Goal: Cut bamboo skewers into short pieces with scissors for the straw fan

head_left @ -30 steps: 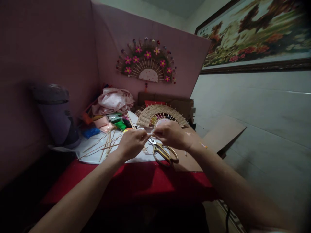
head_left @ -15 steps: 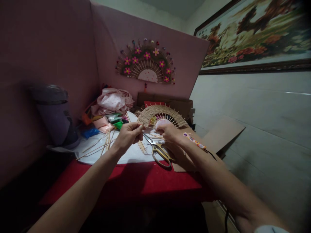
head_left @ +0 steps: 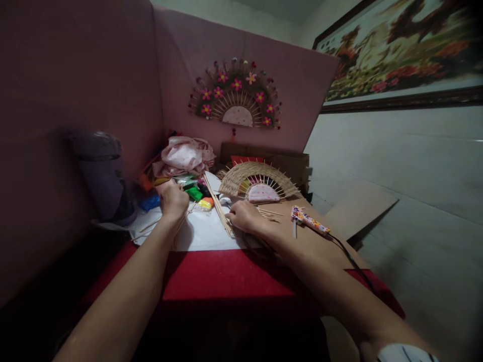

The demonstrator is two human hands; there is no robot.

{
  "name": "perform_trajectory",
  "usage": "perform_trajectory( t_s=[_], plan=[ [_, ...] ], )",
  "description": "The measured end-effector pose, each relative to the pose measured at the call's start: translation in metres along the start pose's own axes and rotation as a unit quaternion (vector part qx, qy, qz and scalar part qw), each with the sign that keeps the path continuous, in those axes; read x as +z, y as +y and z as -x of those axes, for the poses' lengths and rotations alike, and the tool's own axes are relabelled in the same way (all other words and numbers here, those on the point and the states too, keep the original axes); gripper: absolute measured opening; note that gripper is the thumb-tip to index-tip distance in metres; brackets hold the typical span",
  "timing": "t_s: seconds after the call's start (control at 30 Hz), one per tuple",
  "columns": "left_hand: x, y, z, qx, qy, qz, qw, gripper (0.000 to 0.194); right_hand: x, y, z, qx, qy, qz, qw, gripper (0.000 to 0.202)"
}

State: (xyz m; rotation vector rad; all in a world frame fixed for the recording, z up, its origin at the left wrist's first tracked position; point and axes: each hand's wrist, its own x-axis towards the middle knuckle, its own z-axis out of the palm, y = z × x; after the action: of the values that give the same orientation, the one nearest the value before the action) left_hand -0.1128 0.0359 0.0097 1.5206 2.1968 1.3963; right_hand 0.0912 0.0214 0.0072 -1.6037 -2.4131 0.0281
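With the counter [head_left: 222, 281] under its red cloth read as a clock face, wearer at six o'clock: a purple, bottle-like container [head_left: 101, 176] stands between nine and ten o'clock, a blue packet [head_left: 150, 203] near its base. At ten o'clock the person's left hand [head_left: 174, 200] is curled, back towards us, close to the packets and just above thin sticks [head_left: 184, 224]; its fingertips are hidden, so whether the grip holds anything cannot be told. A crumpled pink cloth [head_left: 187, 156] lies at eleven, with a green packet [head_left: 193, 193] and a yellow packet [head_left: 206, 202] nearer. Near the clock's centre, long sticks [head_left: 218, 203] slant across a white sheet [head_left: 204, 231]. Beyond, at twelve, a flower-covered fan [head_left: 237, 95] hangs on the pink wall. The right hand [head_left: 245, 217], just right of centre, has bent fingers beside the long sticks; its grip cannot be made out either. A woven straw fan [head_left: 260, 178] leans at one o'clock, short sticks [head_left: 269, 215] below it. A flower-patterned glue gun [head_left: 311, 222] lies at three on brown cardboard [head_left: 313, 249]; a framed picture [head_left: 400, 60] hangs high at two.
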Motion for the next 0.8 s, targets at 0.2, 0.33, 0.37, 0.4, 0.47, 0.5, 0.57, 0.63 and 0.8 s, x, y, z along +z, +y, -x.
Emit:
perform_trajectory(
  t_s=[0.2, 0.33, 0.37, 0.4, 0.47, 0.5, 0.57, 0.63, 0.8],
  plan=[
    [0.002, 0.003, 0.006, -0.044, 0.017, -0.15, 0.988, 0.03, 0.008, 0.001, -0.008, 0.012, -0.014, -0.059, 0.998, 0.017],
    [0.004, 0.003, 0.006, -0.021, 0.056, -0.171, 0.983, 0.03, 0.013, 0.005, -0.012, 0.025, 0.005, -0.118, 0.993, 0.017],
    [0.003, 0.004, 0.007, -0.017, 0.068, -0.174, 0.982, 0.03, 0.014, 0.006, -0.012, 0.027, 0.014, -0.134, 0.99, 0.017],
    [0.002, 0.004, 0.007, -0.015, 0.077, -0.175, 0.981, 0.03, 0.015, 0.007, -0.013, 0.028, 0.024, -0.15, 0.988, 0.017],
    [0.0, 0.006, 0.008, -0.022, 0.085, -0.17, 0.982, 0.03, 0.017, 0.009, -0.013, 0.03, 0.05, -0.18, 0.982, 0.017],
    [0.0, 0.006, 0.008, -0.026, 0.087, -0.164, 0.982, 0.029, 0.017, 0.01, -0.013, 0.029, 0.063, -0.195, 0.978, 0.016],
    [-0.002, 0.006, 0.008, -0.035, 0.08, -0.146, 0.985, 0.028, 0.019, 0.012, -0.012, 0.026, 0.089, -0.225, 0.97, 0.015],
    [-0.002, 0.005, 0.006, -0.048, 0.071, -0.123, 0.989, 0.028, 0.021, 0.014, -0.011, 0.019, 0.111, -0.254, 0.961, 0.015],
    [-0.004, 0.001, 0.0, -0.095, 0.081, -0.057, 0.991, 0.027, 0.024, 0.015, -0.006, -0.015, 0.155, -0.338, 0.928, 0.015]
  ],
)
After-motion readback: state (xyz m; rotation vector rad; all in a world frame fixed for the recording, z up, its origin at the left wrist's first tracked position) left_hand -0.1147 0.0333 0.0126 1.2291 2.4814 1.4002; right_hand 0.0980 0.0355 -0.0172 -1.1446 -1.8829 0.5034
